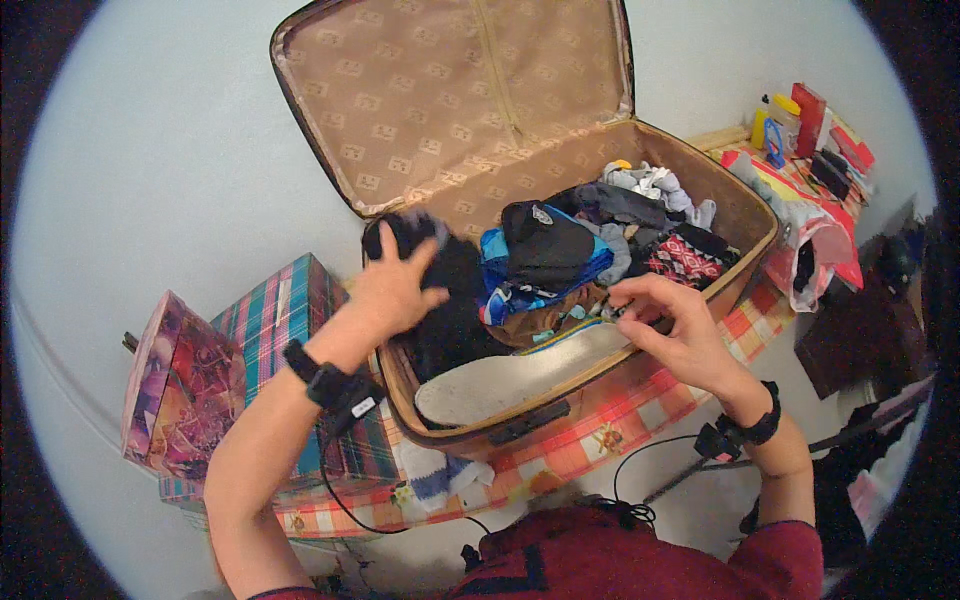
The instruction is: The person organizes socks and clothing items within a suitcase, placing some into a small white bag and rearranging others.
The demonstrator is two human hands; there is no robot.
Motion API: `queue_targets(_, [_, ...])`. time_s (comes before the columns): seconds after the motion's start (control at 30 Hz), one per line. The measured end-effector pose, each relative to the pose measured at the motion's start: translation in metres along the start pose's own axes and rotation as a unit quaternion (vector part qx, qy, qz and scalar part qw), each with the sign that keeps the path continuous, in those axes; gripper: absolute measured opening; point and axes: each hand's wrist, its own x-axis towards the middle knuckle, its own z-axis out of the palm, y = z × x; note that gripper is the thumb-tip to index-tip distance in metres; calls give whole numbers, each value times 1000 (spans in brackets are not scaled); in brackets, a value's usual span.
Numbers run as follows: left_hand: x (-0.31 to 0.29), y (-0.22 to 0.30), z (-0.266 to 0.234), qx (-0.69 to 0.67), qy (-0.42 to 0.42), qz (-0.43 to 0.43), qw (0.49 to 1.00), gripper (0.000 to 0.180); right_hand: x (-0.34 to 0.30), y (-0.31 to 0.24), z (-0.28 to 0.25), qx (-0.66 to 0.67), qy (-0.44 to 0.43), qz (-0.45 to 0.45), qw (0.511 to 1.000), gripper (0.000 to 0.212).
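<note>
An opened brown suitcase (335, 185) holds clothes and small items. My left hand (392, 295) lies with fingers spread over black cloth (450, 300) at the suitcase's left end. Over the front right part of the suitcase, my right hand (680, 335) is curled, thumb and forefinger a little apart, with nothing plainly between them. Beneath its thumb, a long grey shoe insole (520, 378) lies along the front inner edge. A black cap-like item (550, 245) and blue fabric (500, 300) sit mid-case. Patterned red-and-black fabric (685, 260) is beyond my right hand.
The suitcase stands on a table with a checked orange cloth (600, 435). To its left are a plaid box (275, 300) and a purple patterned gift bag (190, 390). A plastic bag (815, 240) and bottles (785, 120) sit right. Black cables (640, 455) hang near my wrists.
</note>
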Motion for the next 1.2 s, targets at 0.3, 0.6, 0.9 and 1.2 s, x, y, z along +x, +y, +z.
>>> queue_targets(0.3, [23,-9,15,129,-286,97,945,64,-14,2,-21,-84,124,13,989,21])
queue_targets(0.6, [30,-23,13,-5,-321,80,944,87,-52,26,-102,-53,274,61,958,21])
queue_targets(0.9, [-16,46,-90,-15,-169,131,977,82,-107,77,-282,-251,396,113,876,35])
queue_targets(1.2, [9,178,-134,-91,-296,345,886,73,-65,126,-310,-418,167,170,877,89])
